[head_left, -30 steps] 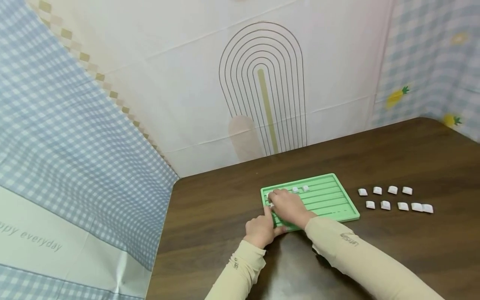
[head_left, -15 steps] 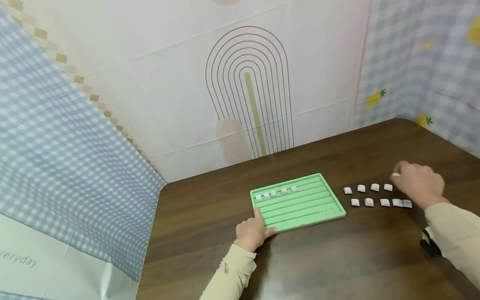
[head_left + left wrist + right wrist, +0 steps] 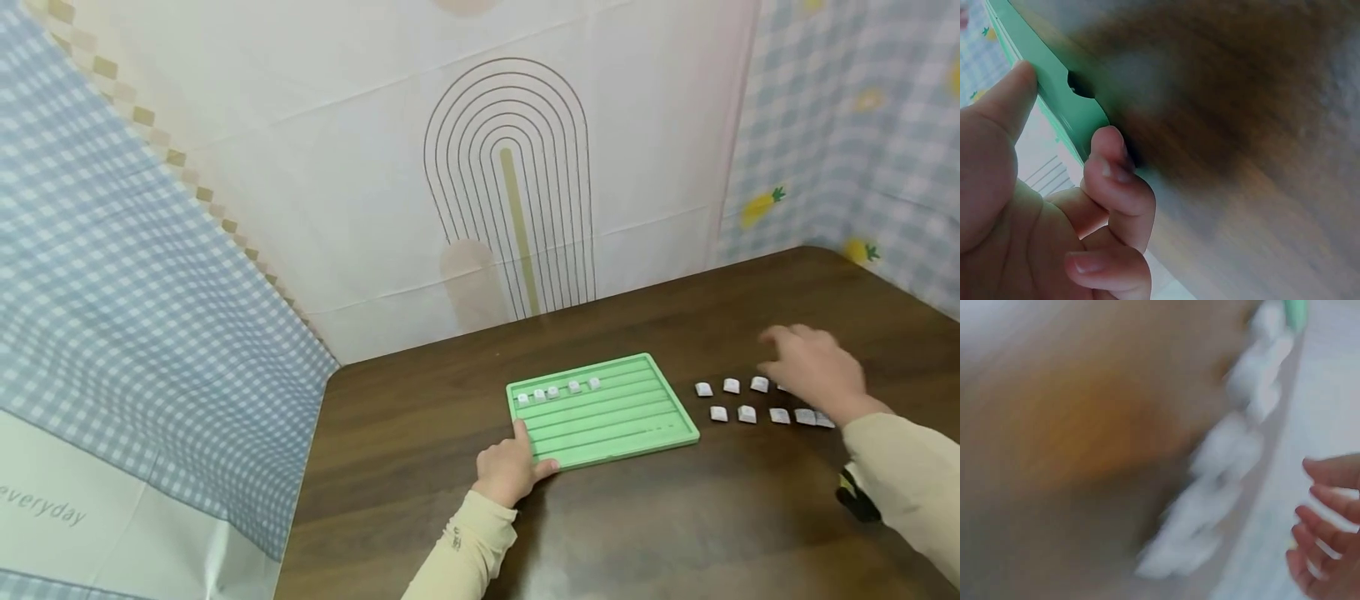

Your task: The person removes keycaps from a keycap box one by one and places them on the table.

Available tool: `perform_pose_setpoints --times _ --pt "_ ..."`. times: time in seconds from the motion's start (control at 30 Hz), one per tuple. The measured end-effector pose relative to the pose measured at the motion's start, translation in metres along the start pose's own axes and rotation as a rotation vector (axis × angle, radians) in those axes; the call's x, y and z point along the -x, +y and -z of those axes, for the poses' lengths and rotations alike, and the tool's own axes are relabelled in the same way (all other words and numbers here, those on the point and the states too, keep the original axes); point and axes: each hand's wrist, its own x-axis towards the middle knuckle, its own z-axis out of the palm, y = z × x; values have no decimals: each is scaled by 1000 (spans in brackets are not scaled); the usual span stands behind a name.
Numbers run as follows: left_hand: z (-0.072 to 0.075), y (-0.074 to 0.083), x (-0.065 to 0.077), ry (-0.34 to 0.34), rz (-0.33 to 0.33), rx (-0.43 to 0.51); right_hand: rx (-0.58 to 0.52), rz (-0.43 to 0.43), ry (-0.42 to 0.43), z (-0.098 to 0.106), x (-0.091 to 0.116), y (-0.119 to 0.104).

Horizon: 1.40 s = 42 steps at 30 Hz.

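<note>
A light-green ridged tray (image 3: 600,425) lies on the table, with several small white keycaps (image 3: 552,392) along its top left groove. My left hand (image 3: 507,469) grips the tray's near left corner, index finger at the left side and thumb along the front edge; the left wrist view shows the thumb against the green wall and the other fingers curled. My right hand (image 3: 817,372) hovers over the right end of two rows of loose white keycaps (image 3: 746,414), partly covering the upper row. Its fingers (image 3: 1329,534) are loosely bent and apart, with nothing seen between them.
The dark wooden table (image 3: 630,533) carries the tray and the loose keycaps to its right. A white printed cloth (image 3: 375,208) hangs behind the table. Blue checked cloth (image 3: 172,333) hangs at the left, and more at the right. The right wrist view is blurred.
My right hand left the tray and moved right to the loose keycaps. A white keycap seen at its fingertips half a second ago no longer shows there. The left hand stays at the tray corner.
</note>
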Motion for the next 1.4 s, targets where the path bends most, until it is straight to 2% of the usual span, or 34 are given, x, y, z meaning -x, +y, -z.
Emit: perform_pose_setpoints --times 0.1,0.17,0.23,0.3,0.4,0.53,0.67,0.8,0.93,1.0,1.17,1.27,1.4 --pt "-1 1 0 -15 5 -5 22 187 37 -8 -14 -53" --pt "-1 3 0 -28 10 -6 18 284 27 -21 -22 -84" --pt "-1 5 0 -41 14 -8 -1 347 -13 -37 -29 -109" --pt "-2 7 0 -51 15 -3 -10 370 -57 -54 -35 -125" --pt "-3 9 0 -48 15 -3 -9 373 -105 -74 -40 -136" --pt "-4 7 1 -41 29 -13 19 385 -93 -92 -44 -141" --pt "-4 3 5 -45 36 -9 51 425 -53 -99 -44 -149" --pt "-3 1 7 -36 34 9 111 474 -4 -97 -43 -157" --pt "-3 -1 6 -27 37 7 78 461 39 -82 -45 -159" --pt "-2 -2 6 -23 36 5 30 419 58 -69 -48 -152" --pt "-1 -4 6 -8 39 6 -27 250 81 -38 -54 -113" --pt "-1 -4 5 -7 41 6 -5 171 58 -35 -50 -86" --pt "-2 -4 4 -5 30 1 28 129 -13 -42 -42 -63"
